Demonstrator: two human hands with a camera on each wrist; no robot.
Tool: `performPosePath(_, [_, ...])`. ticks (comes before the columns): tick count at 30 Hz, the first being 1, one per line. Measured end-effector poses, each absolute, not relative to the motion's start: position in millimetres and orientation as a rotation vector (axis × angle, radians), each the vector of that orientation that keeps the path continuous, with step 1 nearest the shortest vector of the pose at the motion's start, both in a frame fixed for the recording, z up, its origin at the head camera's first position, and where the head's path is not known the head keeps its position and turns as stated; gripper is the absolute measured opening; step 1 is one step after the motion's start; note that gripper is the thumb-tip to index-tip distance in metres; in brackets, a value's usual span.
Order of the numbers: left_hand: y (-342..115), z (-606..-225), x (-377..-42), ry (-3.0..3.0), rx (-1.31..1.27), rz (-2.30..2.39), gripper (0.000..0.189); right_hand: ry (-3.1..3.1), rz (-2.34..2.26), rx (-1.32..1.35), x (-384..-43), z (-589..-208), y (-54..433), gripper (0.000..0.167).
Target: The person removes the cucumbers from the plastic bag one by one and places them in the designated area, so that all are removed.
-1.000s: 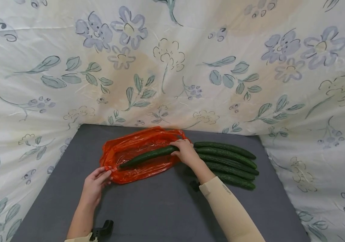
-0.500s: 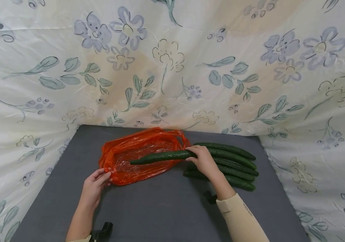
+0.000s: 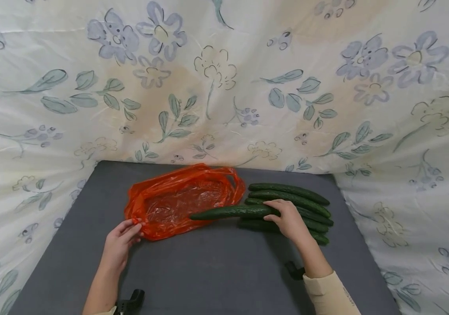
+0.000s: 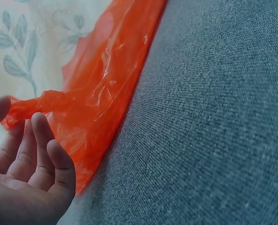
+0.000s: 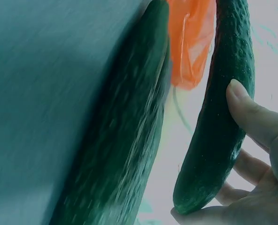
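Note:
My right hand [image 3: 289, 221] grips a long dark green cucumber [image 3: 228, 212] near its right end, holding it over the row of cucumbers. Its tapered left tip overlaps the edge of a red plastic bag [image 3: 185, 203] in the head view. In the right wrist view, thumb and fingers wrap round the held cucumber [image 5: 216, 122], which is raised above another cucumber [image 5: 125, 126]. My left hand [image 3: 120, 245] pinches the bag's near left corner. The left wrist view shows the gathered red plastic [image 4: 33, 108] between thumb and fingertips.
Several cucumbers [image 3: 287, 189] lie side by side on the right of the dark grey table [image 3: 208, 275], partly covered by the right hand and the held cucumber. A floral cloth [image 3: 216, 109] hangs behind the table and along both sides.
My right hand has moved to the right with the cucumber, drawing it from over the bag to over the row. The left hand keeps its pinch on the bag corner.

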State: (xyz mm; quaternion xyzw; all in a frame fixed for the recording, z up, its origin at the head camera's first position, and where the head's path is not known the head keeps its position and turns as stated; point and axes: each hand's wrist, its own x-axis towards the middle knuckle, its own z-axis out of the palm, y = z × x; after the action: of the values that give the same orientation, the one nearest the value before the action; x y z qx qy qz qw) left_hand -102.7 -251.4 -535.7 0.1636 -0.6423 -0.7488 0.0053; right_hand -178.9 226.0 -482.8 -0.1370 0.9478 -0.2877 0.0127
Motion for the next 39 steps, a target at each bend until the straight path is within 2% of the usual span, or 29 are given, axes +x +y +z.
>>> performPosePath(10, [-249, -534, -101, -2.017, 0.495, -2.339, 0.026, 3.009, -0.813, -0.271, -132, -484, 288, 0.051])
performPosePath(19, [-251, -538, -97, -2.016, 0.507, -2.32, 0.024, 2.98, -0.744, -0.136, -100, -494, 317, 0.053])
performPosePath(35, [-254, -540, -94, -2.037, 0.535, -2.301, 0.032, 2.947, -0.619, 0.012, -104, -517, 324, 0.047])
performPosePath(39, [-252, -539, -95, -2.044, 0.549, -2.288, 0.036, 2.944, -0.617, 0.014, -105, -514, 326, 0.058])
